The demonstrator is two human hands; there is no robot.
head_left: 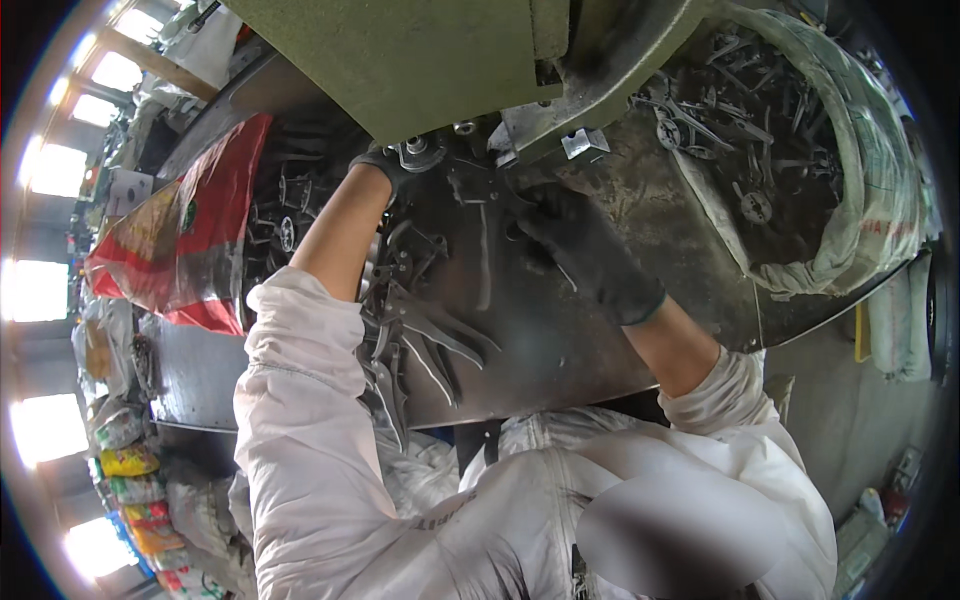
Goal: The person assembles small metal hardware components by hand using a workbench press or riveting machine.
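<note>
My left hand (393, 170), in a dark glove, reaches in beneath the green machine (440, 60) beside a bolted metal fitting (418, 152). The machine hides most of its fingers and whatever they touch. My right hand (585, 245), also in a dark glove, is over the dark metal tabletop, right of the machine's working area. Its fingers are curled, and a thin bright metal edge (568, 278) shows under them; the rest of that piece is hidden. A pile of grey plier-like tools with curved handles (425, 335) lies below my left forearm.
An open woven sack (855, 215) at the right holds many loose metal parts (755, 205). A red bag (215, 225) lies at the left, next to more metal parts (288, 232). The curved table edge (545, 408) runs close to my body. Filled bags (130, 460) are stacked at the far left.
</note>
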